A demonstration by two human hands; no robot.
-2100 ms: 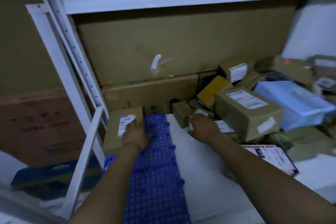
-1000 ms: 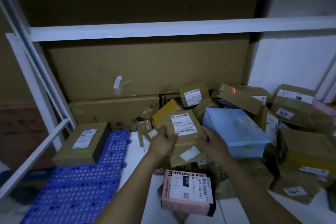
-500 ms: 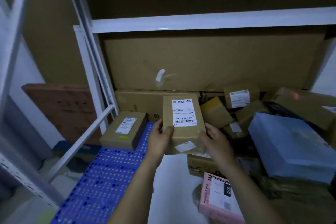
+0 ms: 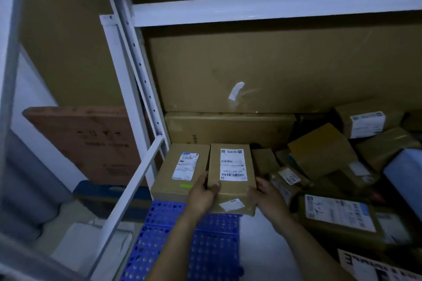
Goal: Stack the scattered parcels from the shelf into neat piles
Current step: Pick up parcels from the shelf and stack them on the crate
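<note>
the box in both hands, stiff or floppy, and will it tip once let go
Probably stiff: the box shows straight edges between the left hand and right hand. Unlikely to tip, since it lies flat on its broad face beside another box.

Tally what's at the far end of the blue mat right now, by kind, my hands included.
Brown labelled parcels: 2, the held parcel and the resting parcel left of it.
Hands: 2, left hand and right hand, both gripping the held parcel.
Total: 4.

Brown barcode-labelled parcel [image 4: 230, 189], flat, label up, just beside a second labelled parcel [image 4: 169, 173].
</note>
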